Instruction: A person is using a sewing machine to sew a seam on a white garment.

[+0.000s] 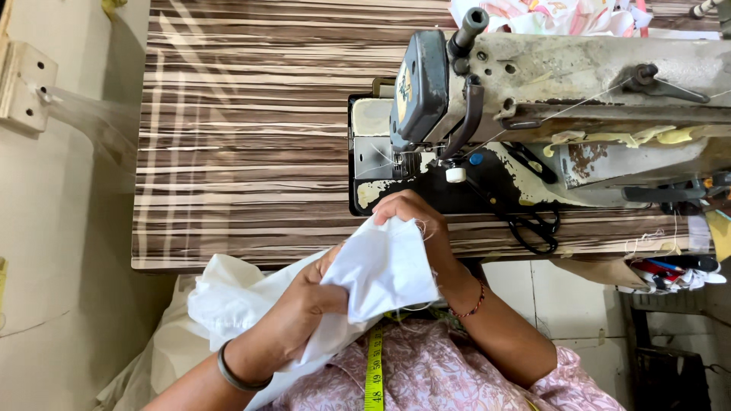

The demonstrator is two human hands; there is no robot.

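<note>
Both of my hands hold a piece of white cloth [381, 266] just in front of the table's near edge. My left hand [304, 304] grips a bunched fold of it from below. My right hand [415, 217] pinches its upper edge, where loose threads hang. More white cloth [221, 301] trails down to the left over my lap. An old grey sewing machine [563, 99] stands on the table just beyond my right hand, its needle area [407, 156] a short way above the cloth.
The striped wooden table [244, 137] stretches to the left of the machine. Black scissors [533, 224] lie near the table's edge beside the machine. A yellow tape measure [375, 373] hangs at my chest. Printed fabric [563, 17] lies behind the machine.
</note>
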